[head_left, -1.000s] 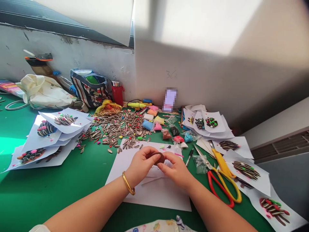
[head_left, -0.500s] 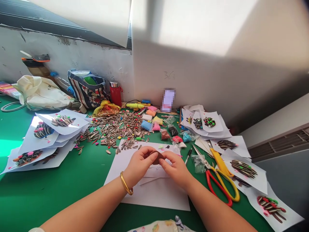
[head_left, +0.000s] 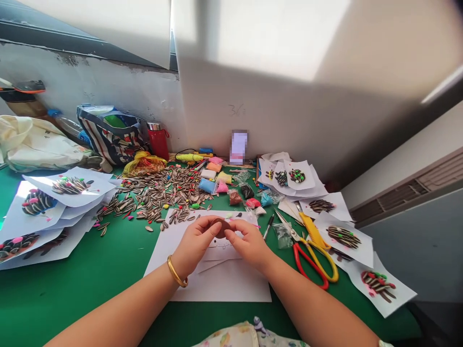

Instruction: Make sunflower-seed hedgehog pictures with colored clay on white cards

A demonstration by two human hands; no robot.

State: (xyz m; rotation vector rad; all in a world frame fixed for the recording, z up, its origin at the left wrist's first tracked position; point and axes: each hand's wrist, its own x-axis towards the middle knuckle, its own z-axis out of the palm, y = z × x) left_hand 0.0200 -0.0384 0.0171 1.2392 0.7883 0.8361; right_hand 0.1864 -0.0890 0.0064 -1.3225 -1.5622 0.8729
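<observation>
A flattened brown disc of modelling clay (head_left: pixel 221 229) is held up between both hands over white paper (head_left: pixel 213 284). My left hand (head_left: pixel 194 245) pinches its left edge with thumb and fingers, a gold bangle on the wrist. On the other edge, my right hand (head_left: pixel 249 242) grips the clay with closed fingers. Line marks and a dark dot show on the sheet just below the disc. Small dark and pale clay bits lie on the paper beyond my hands, which hide part of it.
Sunflower seeds (head_left: pixel 173 190) are heaped ahead, beside bagged coloured clay (head_left: pixel 207 186). Scissors (head_left: pixel 307 250), a yellow cutter (head_left: pixel 311 230) and a pen (head_left: pixel 268 227) lie right. Seed-covered pictures (head_left: pixel 343 237) are stacked on both sides. A red flask (head_left: pixel 158 143) stands near the wall.
My view has turned to the right, so the table things sit further left. Both hands still hold the brown clay, and more of its round face now shows.
</observation>
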